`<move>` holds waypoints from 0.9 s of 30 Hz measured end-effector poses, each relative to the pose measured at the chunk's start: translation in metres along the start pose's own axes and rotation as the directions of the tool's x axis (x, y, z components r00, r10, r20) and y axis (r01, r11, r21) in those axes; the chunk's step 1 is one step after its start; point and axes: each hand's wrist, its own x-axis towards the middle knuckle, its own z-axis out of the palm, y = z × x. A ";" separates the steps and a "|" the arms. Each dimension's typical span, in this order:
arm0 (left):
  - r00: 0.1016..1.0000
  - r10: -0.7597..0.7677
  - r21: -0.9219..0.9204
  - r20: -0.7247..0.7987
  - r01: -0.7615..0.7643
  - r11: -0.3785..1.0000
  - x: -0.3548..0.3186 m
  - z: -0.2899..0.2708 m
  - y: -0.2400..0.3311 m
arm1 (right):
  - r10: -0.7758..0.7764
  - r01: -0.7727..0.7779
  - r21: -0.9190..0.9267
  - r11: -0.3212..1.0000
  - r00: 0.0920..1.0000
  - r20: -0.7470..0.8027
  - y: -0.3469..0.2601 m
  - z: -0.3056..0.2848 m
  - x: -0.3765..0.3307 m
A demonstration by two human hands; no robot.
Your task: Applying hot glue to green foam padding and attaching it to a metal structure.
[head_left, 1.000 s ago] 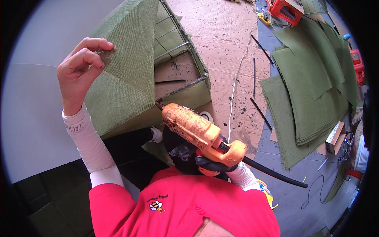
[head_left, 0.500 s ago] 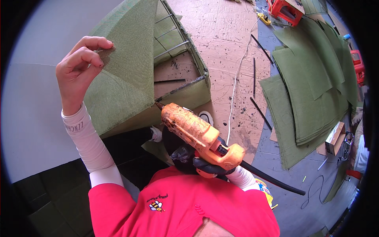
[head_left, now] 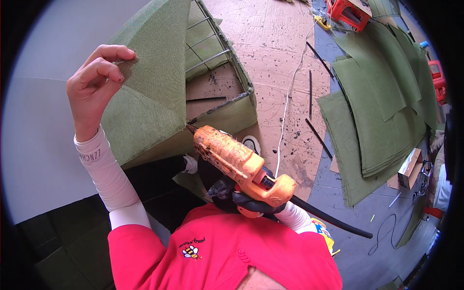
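My right hand [head_left: 256,203], in a black glove, is wrapped round the handle of a stained orange hot glue gun [head_left: 229,157]. A long black glue stick [head_left: 331,217] sticks out of the gun's back end. Its nozzle touches or nearly touches the lower corner of a green woven fabric sheet [head_left: 154,82]. My bare left hand [head_left: 96,79] is raised at the sheet's left side, its fingers bent and pinched on the fabric; the exact grip is partly hidden. Under the sheet, a wire frame box [head_left: 208,60] with green fabric sides stands partly uncovered.
Cardboard [head_left: 275,63] covers the floor, strewn with dark scraps and black sticks [head_left: 319,137]. A white cord [head_left: 289,92] runs across it. Stacked green fabric sheets [head_left: 382,111] lie at right, a red stool [head_left: 349,14] beyond. A pale board [head_left: 38,140] is at left.
The glue gun and my right hand have shifted slightly left, along with the fabric corner. My left hand has moved a little left too, in the same pose.
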 end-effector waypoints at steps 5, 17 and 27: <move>1.000 -0.001 0.012 -0.001 0.001 1.000 -0.004 -0.002 -0.005 | -0.024 0.024 -0.046 0.999 1.000 -0.003 0.001 0.004 -0.001; 1.000 0.008 -0.009 0.006 -0.008 1.000 -0.009 0.002 -0.008 | -0.071 0.070 -0.140 0.988 0.997 -0.003 0.001 0.006 -0.003; 1.000 0.001 0.008 -0.002 -0.001 1.000 -0.009 0.005 -0.007 | -0.128 0.126 -0.251 0.960 0.992 0.008 -0.006 -0.002 -0.002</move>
